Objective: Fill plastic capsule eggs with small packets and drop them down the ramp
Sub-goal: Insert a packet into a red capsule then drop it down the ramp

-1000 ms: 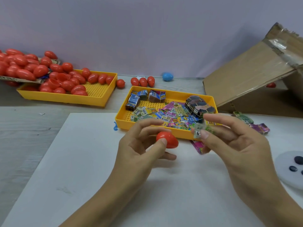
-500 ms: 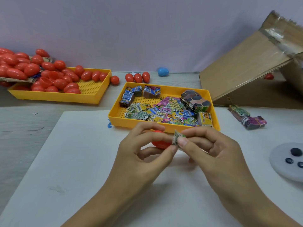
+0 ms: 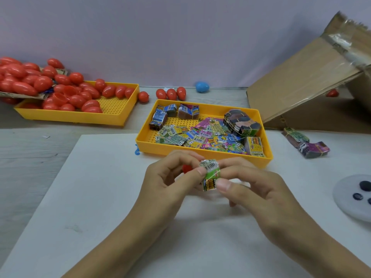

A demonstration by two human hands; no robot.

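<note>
My left hand (image 3: pixel 170 181) holds a red capsule egg (image 3: pixel 186 169), mostly hidden behind its curled fingers. Both hands pinch a small green packet (image 3: pixel 210 174) with a barcode between thumbs and forefingers; my right hand (image 3: pixel 253 191) grips its right side. They meet above the white sheet (image 3: pixel 100 197), just in front of the yellow tray of packets (image 3: pixel 200 152). The cardboard ramp (image 3: pixel 301 83) slopes up at the far right.
A second yellow tray (image 3: pixel 120 109) at the far left holds several red eggs (image 3: pixel 76 95). Three red eggs (image 3: pixel 171 93) and a blue egg (image 3: pixel 202 86) lie by the wall. Bundled packets (image 3: pixel 307 143) lie right of the packet tray. A white disc with dark buttons (image 3: pixel 355 195) sits at the right edge.
My hands came together from being apart. The packet, first held by my right hand alone, is now pinched by both hands, and the egg has become mostly hidden in my left hand.
</note>
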